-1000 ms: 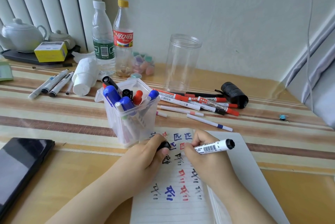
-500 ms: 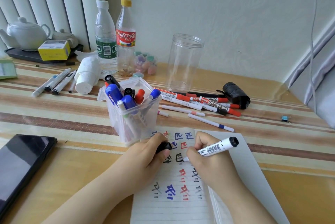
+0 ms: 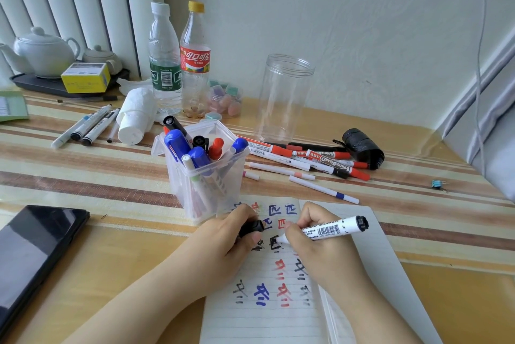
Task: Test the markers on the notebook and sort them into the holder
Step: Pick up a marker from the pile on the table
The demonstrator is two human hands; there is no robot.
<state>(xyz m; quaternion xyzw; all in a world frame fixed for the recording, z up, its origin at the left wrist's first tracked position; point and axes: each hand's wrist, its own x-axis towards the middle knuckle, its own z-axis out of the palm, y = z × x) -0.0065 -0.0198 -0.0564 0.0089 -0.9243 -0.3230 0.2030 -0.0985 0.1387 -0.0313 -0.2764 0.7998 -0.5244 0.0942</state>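
Observation:
My right hand (image 3: 320, 249) grips a white whiteboard marker (image 3: 326, 230) with a black end, its tip on the lined notebook (image 3: 267, 315) at a black character. Red, blue and black test marks cover the page. My left hand (image 3: 223, 243) rests on the page's left side and holds the marker's black cap (image 3: 250, 228). Just behind my left hand stands the clear plastic holder (image 3: 206, 176) with several blue, red and black markers in it. A pile of loose markers (image 3: 306, 159) lies on the table behind the notebook.
A tall clear jar (image 3: 281, 98) and a black roll (image 3: 362, 148) are behind the pile. Two bottles (image 3: 178, 59), a tissue roll (image 3: 136, 117) and more pens (image 3: 86, 126) sit at the back left. A black phone (image 3: 30, 249) lies at the left, a teapot (image 3: 41, 51) far left.
The marker tip has moved slightly over the page as my right hand writes the black character. My left hand with the cap has stayed where it was.

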